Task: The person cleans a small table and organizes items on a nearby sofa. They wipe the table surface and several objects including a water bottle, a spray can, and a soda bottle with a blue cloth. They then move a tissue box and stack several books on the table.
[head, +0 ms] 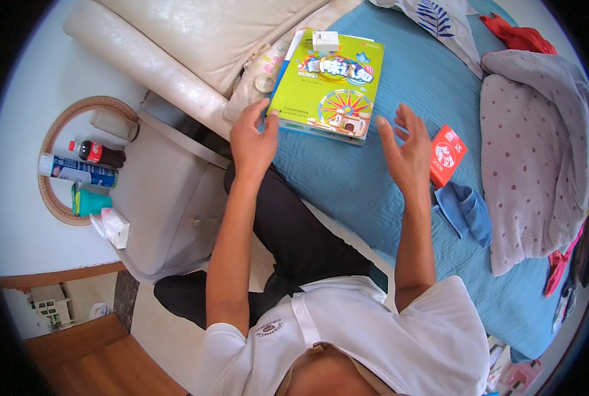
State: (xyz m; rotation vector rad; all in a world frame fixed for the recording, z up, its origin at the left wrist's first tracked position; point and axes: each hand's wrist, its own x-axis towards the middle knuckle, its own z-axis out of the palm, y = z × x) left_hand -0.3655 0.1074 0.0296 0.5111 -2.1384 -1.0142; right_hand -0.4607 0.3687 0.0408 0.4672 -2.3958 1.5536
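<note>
A stack of books, with a bright green picture book [314, 89] on top, lies on the blue quilted bedcover [324, 173]. On its cover sit a white plug-in charger [325, 41] and a thin see-through ring that I cannot name for sure. My left hand [253, 141] is at the stack's near left corner, thumb and forefinger apart; whether it presses on the books is unclear. To the right of the stack, my right hand [405, 148] hovers with fingers spread and nothing in it. A red card box [449, 156] lies just beyond that hand.
A blue cloth [465, 213] and a grey dotted blanket [527, 168] lie on the right. Left of me, a beige bedside cabinet [170, 198] stands near a round tray [47, 148] with a cola bottle [99, 152], a teal cup [94, 202] and a tissue pack [113, 227].
</note>
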